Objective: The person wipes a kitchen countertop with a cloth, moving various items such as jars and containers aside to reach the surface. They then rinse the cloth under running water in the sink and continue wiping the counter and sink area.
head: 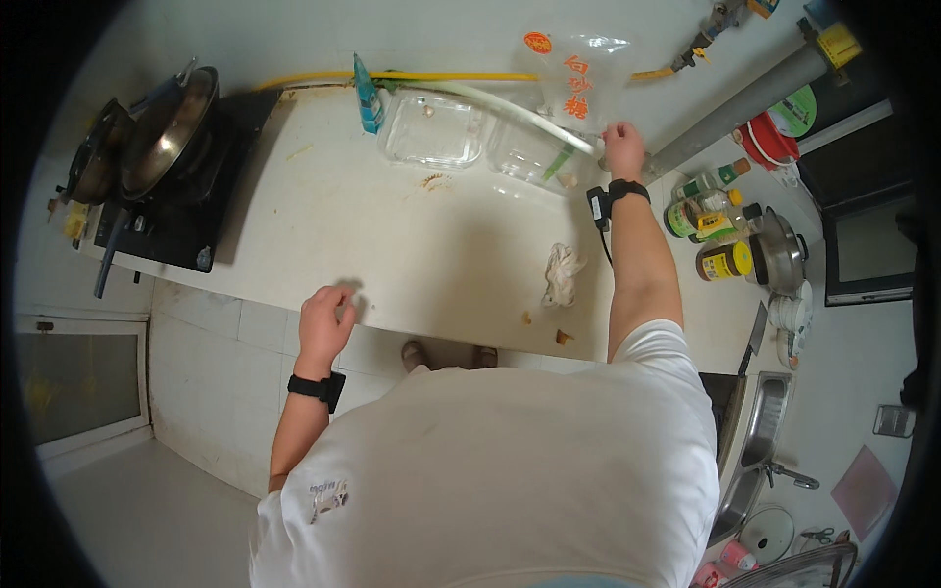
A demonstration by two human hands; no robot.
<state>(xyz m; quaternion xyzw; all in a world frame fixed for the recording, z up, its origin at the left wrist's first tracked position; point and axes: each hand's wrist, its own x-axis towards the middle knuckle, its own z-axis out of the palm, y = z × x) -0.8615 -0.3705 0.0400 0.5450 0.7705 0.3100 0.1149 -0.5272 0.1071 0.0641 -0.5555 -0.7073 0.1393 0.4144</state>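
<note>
My right hand reaches to the back of the counter, its curled fingers on the lower corner of a clear printed plastic bag. Next to those fingers lies the white end of a long green onion. It crosses above two clear lidded containers; the left container stands beside the right container, near which a green leaf piece shows. My left hand hovers at the counter's front edge, empty, fingers loosely bent and thumb apart. A crumpled whitish cloth lies between my arms.
A blue packet stands left of the containers. Far left, a wok sits over the black stove. On the right are several bottles, a yellow-lidded jar, a knife and a sink. Brown scraps lie near the front edge.
</note>
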